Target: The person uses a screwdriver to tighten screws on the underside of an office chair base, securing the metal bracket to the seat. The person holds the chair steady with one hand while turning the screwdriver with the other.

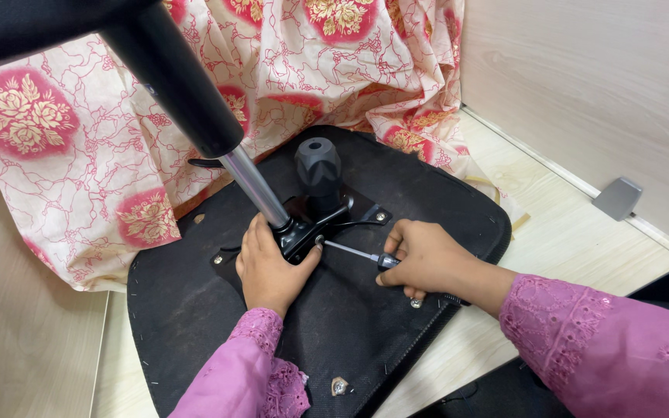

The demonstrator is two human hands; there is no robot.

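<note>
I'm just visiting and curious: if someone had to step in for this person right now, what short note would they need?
Left hand: flat on the black mechanism plate at the foot of the gas cylinder, steadying it.
Right hand: grips a screwdriver, tip at a screw on the plate.
Seat: lies upside down on the table, a floral cloth behind it.
Done: the plate sits on the seat underside; corner bolts show.
Left: the screw under the tip; how tight it is cannot be told.
</note>
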